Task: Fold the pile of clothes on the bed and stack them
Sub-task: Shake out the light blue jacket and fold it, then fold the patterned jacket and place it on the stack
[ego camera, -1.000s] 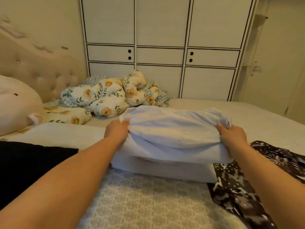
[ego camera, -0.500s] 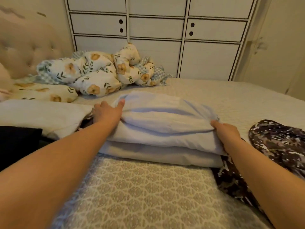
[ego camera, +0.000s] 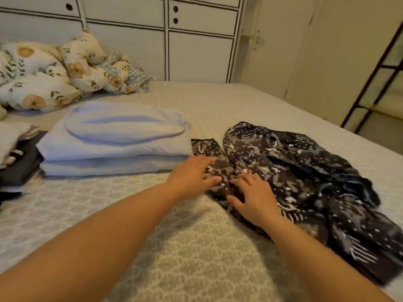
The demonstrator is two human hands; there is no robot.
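A folded pale blue cloth [ego camera: 122,136] lies on a stack of folded light fabric at the bed's centre left. To its right a dark patterned garment [ego camera: 305,171] lies crumpled on the bedspread [ego camera: 196,247]. My left hand [ego camera: 192,177] reaches onto the garment's near left edge with fingers extended. My right hand [ego camera: 255,197] rests on the same edge, fingers spread and relaxed. Neither hand grips the cloth as far as I can see.
A floral quilt [ego camera: 54,73] is bunched at the bed's far left. Dark and light folded clothes [ego camera: 15,158] sit at the left edge. White wardrobe doors [ego camera: 196,40] stand behind the bed, and a dark metal frame [ego camera: 375,73] stands at the right.
Both hands let go of the pale blue cloth, which now rests on the stack. They moved right onto the dark patterned garment, and my view turned right.
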